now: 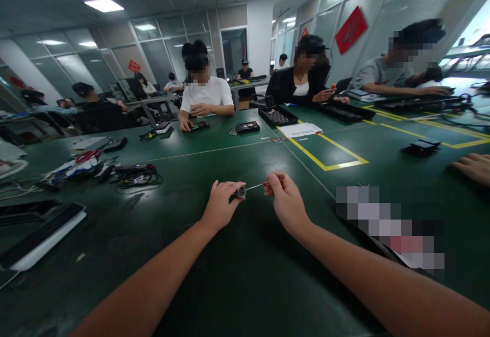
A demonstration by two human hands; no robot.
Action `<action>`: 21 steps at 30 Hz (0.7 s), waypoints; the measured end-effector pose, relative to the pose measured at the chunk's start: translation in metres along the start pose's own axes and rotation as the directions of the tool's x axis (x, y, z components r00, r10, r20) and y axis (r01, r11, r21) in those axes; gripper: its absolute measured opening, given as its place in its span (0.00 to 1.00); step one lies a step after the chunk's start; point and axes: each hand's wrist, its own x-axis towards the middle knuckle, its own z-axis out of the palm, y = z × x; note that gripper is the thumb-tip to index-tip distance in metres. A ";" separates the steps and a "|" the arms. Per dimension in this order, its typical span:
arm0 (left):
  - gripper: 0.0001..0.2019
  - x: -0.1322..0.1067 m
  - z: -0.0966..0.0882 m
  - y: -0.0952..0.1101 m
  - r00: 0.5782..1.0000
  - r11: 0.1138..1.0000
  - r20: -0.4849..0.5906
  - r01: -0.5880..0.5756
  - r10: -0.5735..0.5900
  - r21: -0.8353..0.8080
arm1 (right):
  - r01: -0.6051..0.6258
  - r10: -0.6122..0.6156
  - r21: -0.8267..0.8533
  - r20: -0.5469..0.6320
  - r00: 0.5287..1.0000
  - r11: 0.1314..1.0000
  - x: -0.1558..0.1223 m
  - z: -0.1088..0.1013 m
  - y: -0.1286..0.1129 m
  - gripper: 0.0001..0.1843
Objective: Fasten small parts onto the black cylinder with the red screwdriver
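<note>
I see L hand (222, 205) closed on a small round part (241, 191), R hand (285, 199) gripping a thin tool (255, 187) w/ tip at it, near centre over surface (245, 275); far black tray (286, 122) holds small bits (277, 116).

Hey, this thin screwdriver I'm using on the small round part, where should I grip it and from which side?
Probably the handle end of the screwdriver, pinched from the right, as the right hand does. Its slim shaft lies nearly level, tip pointing left at the small round part in the left hand, so that end should stay free.
</note>
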 end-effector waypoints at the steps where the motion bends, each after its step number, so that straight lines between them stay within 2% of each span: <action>1: 0.17 0.000 0.000 0.000 1.000 1.000 -0.002 -0.001 0.001 -0.003 | 0.011 -0.011 -0.027 0.003 1.000 1.000 0.000 0.000 -0.001 0.17; 4: 0.17 -0.001 0.001 -0.002 1.000 1.000 -0.006 0.002 -0.002 -0.017 | 0.031 -0.030 -0.061 0.020 0.999 0.998 -0.001 -0.001 -0.003 0.17; 9: 0.17 0.000 0.002 -0.006 1.000 0.999 -0.016 0.026 -0.026 -0.031 | 0.046 -0.040 -0.050 0.113 0.993 0.998 -0.003 -0.002 -0.009 0.17; 15: 0.17 -0.001 0.002 -0.002 1.000 0.999 0.013 0.012 -0.012 -0.036 | 0.108 -0.087 -0.217 0.101 0.991 0.970 -0.006 -0.003 -0.011 0.24; 18: 0.17 0.000 0.002 -0.003 1.000 0.999 0.008 0.022 -0.022 -0.044 | 0.165 -0.144 -0.280 0.092 0.985 0.946 -0.007 -0.003 -0.009 0.18; 21: 0.17 0.000 0.002 -0.005 0.999 0.998 -0.007 0.042 -0.043 -0.044 | 0.174 -0.155 -0.275 0.090 0.984 0.946 -0.007 -0.003 -0.005 0.12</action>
